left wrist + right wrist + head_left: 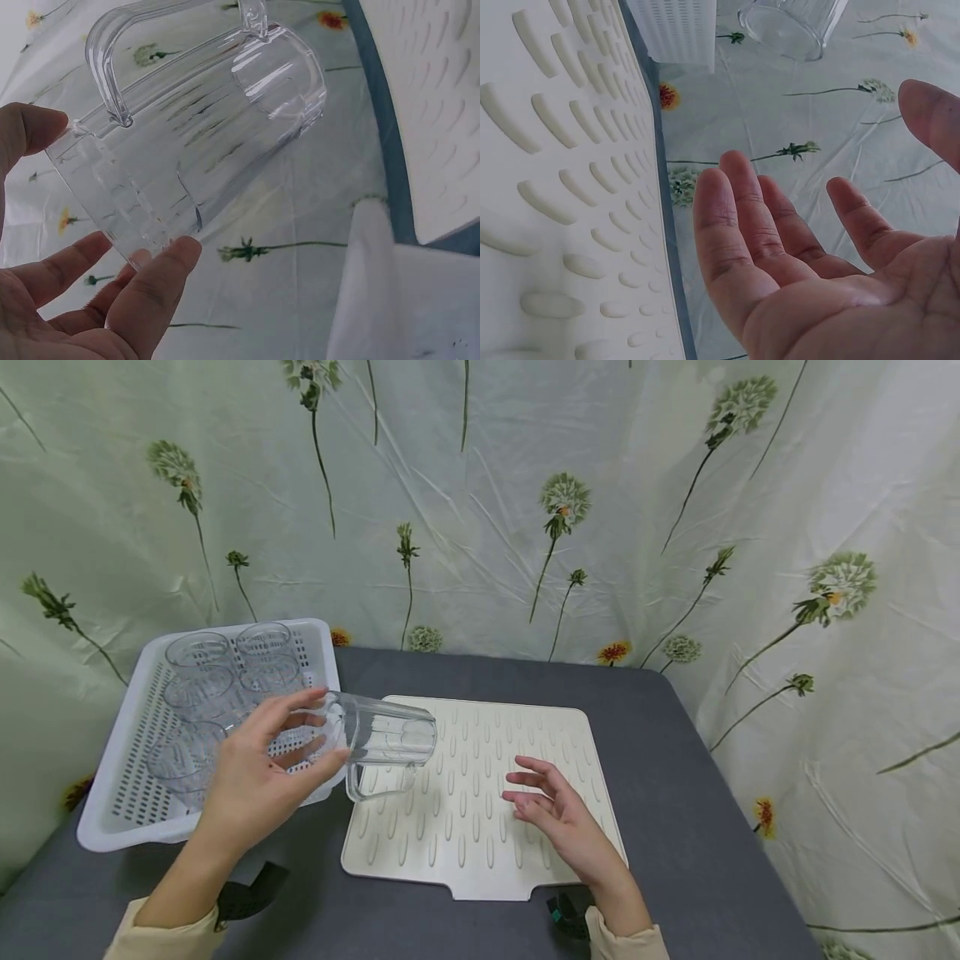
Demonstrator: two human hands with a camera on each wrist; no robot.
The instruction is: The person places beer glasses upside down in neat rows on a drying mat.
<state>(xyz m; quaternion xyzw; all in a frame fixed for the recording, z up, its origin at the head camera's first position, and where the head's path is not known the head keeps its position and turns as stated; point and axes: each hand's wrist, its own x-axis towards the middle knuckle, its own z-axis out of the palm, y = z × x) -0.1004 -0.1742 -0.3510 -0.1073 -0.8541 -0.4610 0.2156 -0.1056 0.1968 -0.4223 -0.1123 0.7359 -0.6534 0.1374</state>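
My left hand (pixel 262 768) grips a clear glass mug (pixel 393 731) by one end, thumb on one side and fingers on the other. Tilted onto its side, the mug points to the right over the left part of a cream ridged drying mat (pixel 480 881). In the left wrist view the handle of the mug (pixel 187 142) shows along its upper side, away from the fingers. My right hand (pixel 558 818) hovers over the right part of the mat, fingers loosely bent and holding nothing. Its palm (pixel 855 300) faces the camera in the right wrist view.
A white perforated basket (pixel 105 814) at the left holds several clear glasses (pixel 198 685). Basket and mat both rest on a dark grey table (pixel 675 827). Behind them hangs a pale curtain (pixel 480 527) with a dandelion print.
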